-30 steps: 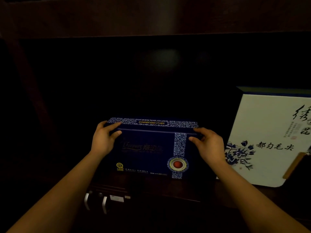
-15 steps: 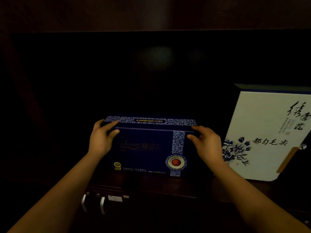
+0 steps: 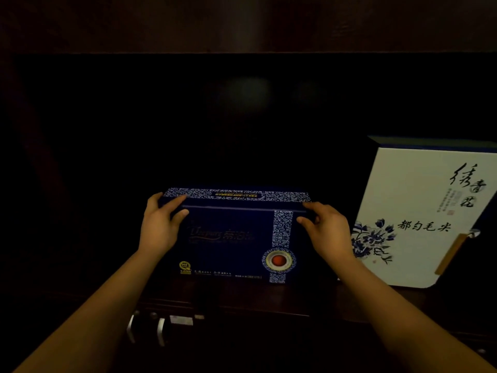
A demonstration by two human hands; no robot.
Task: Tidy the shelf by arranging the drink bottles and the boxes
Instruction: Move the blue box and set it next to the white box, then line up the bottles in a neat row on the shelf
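My left hand [image 3: 161,227] grips the blue box [image 3: 231,238] at its 9 o'clock end | my right hand [image 3: 328,230] grips its 3 o'clock end | blue box stands on the shelf [image 3: 242,294] | white box [image 3: 419,211] near, at 3 o'clock

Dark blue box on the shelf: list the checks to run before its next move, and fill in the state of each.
1. Left grip holds the top left corner of the dark blue rectangular cardboard box: ok.
2. Right grip holds the top right corner: ok.
3. Box stands upright on the dark wooden shelf: ok.
4. Box is apart from the white flower-printed box to its right: ok.
5. Free space behind the box: cannot tell, too dark.
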